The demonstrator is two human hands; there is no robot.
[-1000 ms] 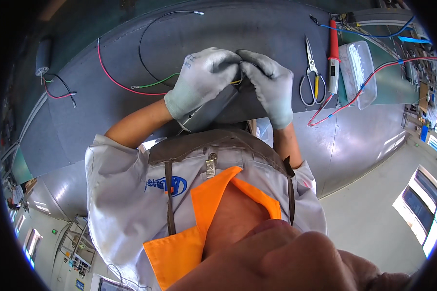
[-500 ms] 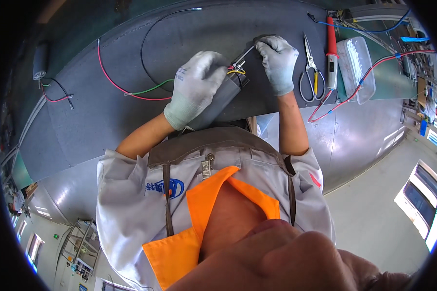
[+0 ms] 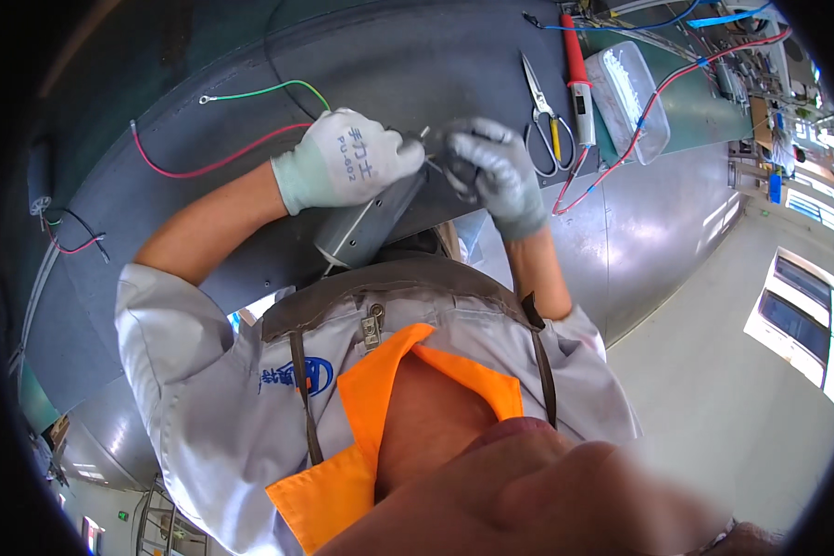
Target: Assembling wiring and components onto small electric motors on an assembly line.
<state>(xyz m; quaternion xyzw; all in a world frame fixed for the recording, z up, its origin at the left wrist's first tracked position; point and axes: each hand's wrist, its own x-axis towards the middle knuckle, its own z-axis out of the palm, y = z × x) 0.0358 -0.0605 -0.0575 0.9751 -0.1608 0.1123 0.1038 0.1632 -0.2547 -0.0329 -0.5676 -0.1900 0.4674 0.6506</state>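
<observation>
White-gloved left hand (image 3: 350,159), half-curled, sits with the smooth grey cylinder (image 3: 371,222) at its five o'clock; pale-gloved right hand (image 3: 502,176), at three o'clock, bends inward, blurred, fingers curled; I cannot tell either's grip.

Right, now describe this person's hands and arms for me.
The left hand wears a whitish glove with dark print and a pale green cuff; the right hand is gloved too, its blurred fingers greyed. Light grey sleeves leave the forearms bare.

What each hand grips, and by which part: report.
Cannot be told: the left hand hides its grip near the grey cylinder; the right hand is blurred.
</observation>
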